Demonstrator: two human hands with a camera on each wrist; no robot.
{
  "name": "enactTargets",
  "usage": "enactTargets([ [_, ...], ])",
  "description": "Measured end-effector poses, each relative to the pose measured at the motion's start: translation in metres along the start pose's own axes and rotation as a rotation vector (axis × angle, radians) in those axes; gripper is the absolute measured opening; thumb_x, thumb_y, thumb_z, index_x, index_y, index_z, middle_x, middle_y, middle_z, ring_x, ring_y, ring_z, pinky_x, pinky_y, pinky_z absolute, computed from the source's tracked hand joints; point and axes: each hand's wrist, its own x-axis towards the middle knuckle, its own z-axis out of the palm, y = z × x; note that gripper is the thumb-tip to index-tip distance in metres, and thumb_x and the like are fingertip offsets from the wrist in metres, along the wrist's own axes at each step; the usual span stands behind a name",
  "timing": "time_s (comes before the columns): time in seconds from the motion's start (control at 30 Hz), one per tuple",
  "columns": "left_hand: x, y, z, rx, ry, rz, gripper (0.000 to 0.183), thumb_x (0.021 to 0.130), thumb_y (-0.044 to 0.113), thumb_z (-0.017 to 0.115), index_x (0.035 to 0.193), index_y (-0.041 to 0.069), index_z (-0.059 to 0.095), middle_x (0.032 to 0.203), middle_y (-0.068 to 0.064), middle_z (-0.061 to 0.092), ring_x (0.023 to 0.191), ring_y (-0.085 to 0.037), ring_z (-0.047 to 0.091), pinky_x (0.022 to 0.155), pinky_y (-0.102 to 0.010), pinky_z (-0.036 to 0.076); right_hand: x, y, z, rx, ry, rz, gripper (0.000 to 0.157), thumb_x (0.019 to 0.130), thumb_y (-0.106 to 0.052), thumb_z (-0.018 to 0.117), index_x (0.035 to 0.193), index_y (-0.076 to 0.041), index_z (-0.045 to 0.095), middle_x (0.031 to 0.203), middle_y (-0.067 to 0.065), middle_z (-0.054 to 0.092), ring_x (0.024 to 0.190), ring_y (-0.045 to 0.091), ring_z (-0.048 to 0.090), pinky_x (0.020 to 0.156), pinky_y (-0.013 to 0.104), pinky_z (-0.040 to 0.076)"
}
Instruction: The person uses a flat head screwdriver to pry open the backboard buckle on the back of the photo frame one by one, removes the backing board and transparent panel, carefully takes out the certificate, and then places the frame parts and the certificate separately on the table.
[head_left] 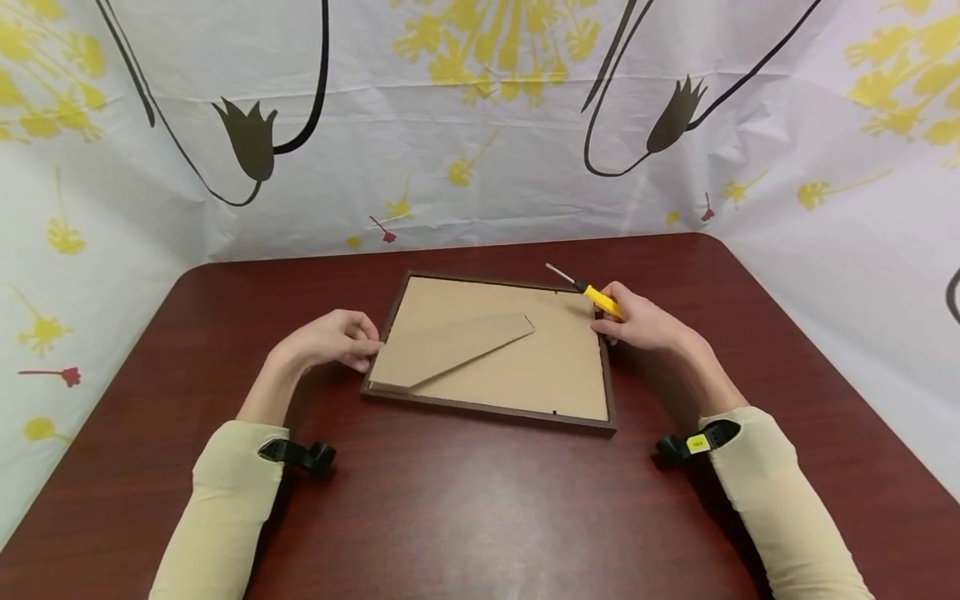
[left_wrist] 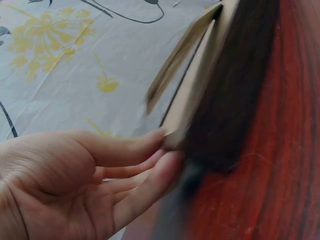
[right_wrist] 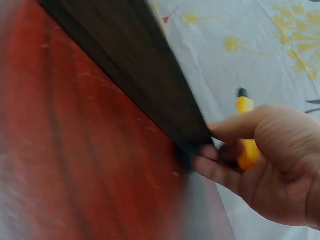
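Observation:
A picture frame (head_left: 491, 407) lies back side up in the middle of the head view, with a brown backing board (head_left: 540, 367) and a cardboard easel stand (head_left: 457, 346) on it. My left hand (head_left: 337, 340) pinches its left edge between thumb and fingers. At the opposite edge, my right hand (head_left: 637, 321) grips the frame's dark side (right_wrist: 145, 65). That same hand also holds a screwdriver (head_left: 602, 301) with a yellow handle, its shaft pointing up and left over the frame's far right corner. Part of the yellow handle (right_wrist: 245, 105) is hidden behind the fingers in the right wrist view.
The dark red-brown table (head_left: 480, 517) has rounded far corners. White sheeting (head_left: 480, 183) with yellow and grey plant prints hangs around its back and sides. Black wrist straps (head_left: 300, 454) sit on both sleeves. Small dark tabs (head_left: 555, 412) show along the frame's inner rim.

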Motion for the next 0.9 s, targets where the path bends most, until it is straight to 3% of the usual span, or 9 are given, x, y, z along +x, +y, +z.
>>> enactTargets([
  [0.13,-0.002,0.002,0.002,-0.013,-0.107,-0.008,0.013,0.098,-0.002,0.062,0.101,-0.008,0.050,0.084,-0.012,0.060,0.068,-0.018,0.069,0.072,-0.034,0.061,0.002,0.001,0.005,-0.101,0.103,0.019,0.034,0.099,-0.010,0.067,0.115,0.003,0.040,0.082,0.011,0.050,0.068,0.022,0.060,0.061,0.030,0.048],
  [0.2,-0.001,0.003,0.003,0.009,-0.082,0.000,0.016,0.098,0.001,0.064,0.100,-0.006,0.049,0.085,-0.012,0.060,0.070,-0.018,0.069,0.073,-0.034,0.060,0.003,0.001,0.005,-0.100,0.106,0.028,0.033,0.099,-0.010,0.067,0.114,0.003,0.040,0.083,0.011,0.050,0.069,0.022,0.060,0.062,0.030,0.048],
  [0.33,0.004,0.004,0.007,0.036,0.018,0.021,0.022,0.097,0.007,0.067,0.101,-0.005,0.049,0.091,-0.014,0.062,0.074,-0.018,0.068,0.075,-0.033,0.060,0.000,0.000,0.001,-0.028,0.006,0.039,0.033,0.099,-0.010,0.066,0.115,0.003,0.040,0.088,0.014,0.054,0.072,0.024,0.063,0.065,0.032,0.054],
  [0.43,0.005,0.004,0.008,0.044,0.023,0.031,0.022,0.097,0.005,0.067,0.099,-0.005,0.048,0.090,-0.015,0.063,0.075,-0.017,0.069,0.074,-0.032,0.060,0.000,-0.002,0.001,-0.004,-0.040,0.035,0.031,0.099,-0.009,0.066,0.114,0.002,0.041,0.089,0.014,0.055,0.072,0.024,0.063,0.066,0.034,0.056],
  [0.63,0.002,0.006,0.010,0.017,-0.037,-0.016,0.025,0.094,0.003,0.070,0.094,-0.004,0.046,0.080,-0.014,0.059,0.068,-0.018,0.071,0.073,-0.032,0.060,0.003,-0.005,0.007,-0.157,0.070,-0.028,0.030,0.099,-0.009,0.065,0.114,0.000,0.041,0.083,0.010,0.046,0.070,0.022,0.046,0.065,0.035,0.039],
  [0.73,0.002,0.006,0.012,0.005,0.009,-0.003,0.030,0.093,0.003,0.071,0.101,-0.006,0.043,0.084,-0.014,0.056,0.070,-0.019,0.070,0.074,-0.034,0.060,0.003,-0.005,0.008,-0.170,0.080,-0.013,0.031,0.099,-0.009,0.066,0.114,0.000,0.041,0.082,0.010,0.043,0.070,0.023,0.044,0.065,0.035,0.037],
  [0.9,0.003,0.006,0.015,0.012,0.095,0.043,0.048,0.094,0.005,0.071,0.122,-0.008,0.035,0.092,-0.016,0.054,0.073,-0.022,0.067,0.077,-0.039,0.060,0.003,-0.006,0.006,-0.141,0.040,0.013,0.031,0.100,-0.011,0.065,0.115,0.000,0.041,0.083,0.012,0.046,0.069,0.022,0.052,0.063,0.032,0.044],
])
